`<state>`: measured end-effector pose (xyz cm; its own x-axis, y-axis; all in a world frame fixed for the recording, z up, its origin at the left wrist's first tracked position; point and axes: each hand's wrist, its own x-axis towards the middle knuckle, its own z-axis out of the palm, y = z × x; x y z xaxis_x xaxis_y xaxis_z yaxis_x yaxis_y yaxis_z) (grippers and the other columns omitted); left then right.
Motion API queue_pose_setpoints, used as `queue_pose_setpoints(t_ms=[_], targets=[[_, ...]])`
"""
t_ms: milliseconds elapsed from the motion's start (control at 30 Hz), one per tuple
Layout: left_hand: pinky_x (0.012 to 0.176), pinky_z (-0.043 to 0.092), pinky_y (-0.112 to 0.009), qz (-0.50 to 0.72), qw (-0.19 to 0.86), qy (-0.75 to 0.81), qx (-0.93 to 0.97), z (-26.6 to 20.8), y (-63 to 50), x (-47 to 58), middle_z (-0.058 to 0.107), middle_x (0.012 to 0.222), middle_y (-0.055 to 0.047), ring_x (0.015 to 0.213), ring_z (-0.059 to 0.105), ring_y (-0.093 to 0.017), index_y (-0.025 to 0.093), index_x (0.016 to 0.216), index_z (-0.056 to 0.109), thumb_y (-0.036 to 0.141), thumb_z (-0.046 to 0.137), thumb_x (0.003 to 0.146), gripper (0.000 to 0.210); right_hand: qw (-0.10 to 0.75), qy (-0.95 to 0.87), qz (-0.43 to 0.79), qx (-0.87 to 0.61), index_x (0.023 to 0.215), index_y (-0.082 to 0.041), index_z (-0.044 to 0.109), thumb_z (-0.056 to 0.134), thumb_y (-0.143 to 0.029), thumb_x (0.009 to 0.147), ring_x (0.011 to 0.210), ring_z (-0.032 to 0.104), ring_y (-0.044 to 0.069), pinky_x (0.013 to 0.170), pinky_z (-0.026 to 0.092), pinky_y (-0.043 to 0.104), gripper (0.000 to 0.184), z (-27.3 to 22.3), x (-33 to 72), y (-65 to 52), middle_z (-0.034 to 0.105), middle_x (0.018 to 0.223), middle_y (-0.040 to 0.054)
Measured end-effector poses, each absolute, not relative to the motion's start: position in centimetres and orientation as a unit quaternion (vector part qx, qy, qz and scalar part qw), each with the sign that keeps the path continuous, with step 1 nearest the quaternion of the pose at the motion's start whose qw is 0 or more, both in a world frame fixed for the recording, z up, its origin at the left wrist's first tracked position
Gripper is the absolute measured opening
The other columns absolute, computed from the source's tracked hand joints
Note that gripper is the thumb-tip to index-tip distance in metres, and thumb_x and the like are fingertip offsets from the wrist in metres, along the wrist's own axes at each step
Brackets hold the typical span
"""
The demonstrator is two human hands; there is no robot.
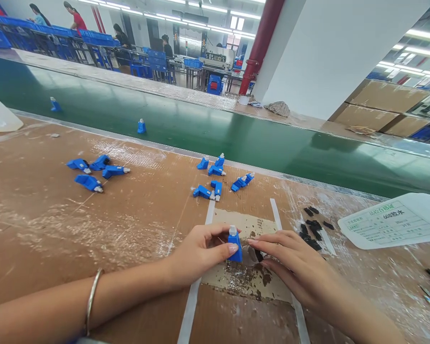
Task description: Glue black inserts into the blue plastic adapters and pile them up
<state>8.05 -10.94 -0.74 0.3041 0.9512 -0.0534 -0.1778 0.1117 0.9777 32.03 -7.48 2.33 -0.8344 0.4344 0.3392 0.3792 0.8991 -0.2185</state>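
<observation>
On the brown worktop (pixel 39 229), reading left to right: at far left a loose group of four blue connectors (pixel 96 171) lies on its sides, each with a white tip. Beyond them, on the green conveyor belt (pixel 236 134), two more blue pieces (pixel 141 126) stand upright, well apart. Near the middle of the worktop a second cluster of blue connectors (pixel 218 177) lies scattered just short of the belt's edge. Below it, my left hand (pixel 197 253), a metal bangle (pixel 92 298) on its wrist, pinches one blue connector (pixel 234 244) between thumb and fingers, holding it upright, white cap uppermost, over a worn patch framed by white tape strips (pixel 193 296). My right hand (pixel 294 267) meets it from the other side, fingers curled with the fingertips (pixel 252 242) just beside the connector; whether they grip something small I cannot tell. To the right lie small black parts (pixel 311 229) in a heap, then a white printed sheet (pixel 394 222)
</observation>
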Motion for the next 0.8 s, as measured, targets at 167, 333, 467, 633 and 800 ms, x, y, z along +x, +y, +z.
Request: queue_pose_setpoints(t_ms=[167, 333, 467, 633, 800], targets=[[0.083, 0.045, -0.028, 0.447, 0.663, 0.361, 0.480, -0.7, -11.4, 8.4, 0.071, 0.091, -0.003, 0.088, 0.060, -0.015, 0.018, 0.094, 0.074, 0.034, 0.071, 0.082, 0.020, 0.199, -0.945, 0.113, -0.231, 0.130, -0.017, 0.055, 0.047, -0.010, 0.098, 0.099, 0.064, 0.022, 0.082, 0.057, 0.039, 0.034, 2.4, 32.2, -7.6, 0.070, 0.111, 0.0110], [0.085, 0.048, -0.027, 0.450, 0.751, 0.312, 0.369, -0.5, -12.5, 9.1, 0.073, 0.101, -0.003, 0.094, 0.065, -0.014, 0.023, 0.116, 0.067, 0.037, 0.080, 0.077, 0.043, 0.308, -0.882, 0.268, -0.234, 0.130, -0.029, 0.051, 0.052, -0.004, 0.094, 0.112, 0.063, 0.016, 0.093, 0.055, 0.029, 0.044, 2.8, 31.9, -8.5, 0.070, 0.119, 0.0023], [0.082, 0.050, -0.027, 0.429, 0.800, 0.263, 0.326, -0.3, -13.1, 9.4, 0.073, 0.103, -0.003, 0.087, 0.067, -0.012, 0.024, 0.122, 0.061, 0.036, 0.082, 0.076, 0.052, 0.342, -0.842, 0.367, -0.198, 0.126, -0.034, 0.050, 0.054, -0.002, 0.093, 0.119, 0.060, 0.016, 0.098, 0.054, 0.033, 0.046, 2.4, 31.5, -9.2, 0.069, 0.123, -0.0004], [0.085, 0.050, -0.024, 0.431, 0.814, 0.239, 0.309, -0.2, -13.4, 9.5, 0.074, 0.104, -0.004, 0.091, 0.068, -0.011, 0.022, 0.119, 0.063, 0.034, 0.082, 0.077, 0.048, 0.329, -0.851, 0.358, -0.201, 0.117, -0.033, 0.052, 0.058, -0.004, 0.092, 0.121, 0.060, 0.016, 0.101, 0.052, 0.033, 0.039, 2.2, 31.3, -9.4, 0.072, 0.121, -0.0020], [0.078, 0.052, -0.023, 0.432, 0.816, 0.233, 0.304, -0.5, -13.4, 9.6, 0.074, 0.102, -0.005, 0.084, 0.068, -0.011, 0.023, 0.118, 0.065, 0.034, 0.080, 0.079, 0.044, 0.314, -0.883, 0.291, -0.192, 0.109, -0.029, 0.058, 0.056, -0.008, 0.095, 0.120, 0.063, 0.016, 0.098, 0.055, 0.032, 0.026, 3.0, 31.0, -9.3, 0.074, 0.119, -0.0004]])
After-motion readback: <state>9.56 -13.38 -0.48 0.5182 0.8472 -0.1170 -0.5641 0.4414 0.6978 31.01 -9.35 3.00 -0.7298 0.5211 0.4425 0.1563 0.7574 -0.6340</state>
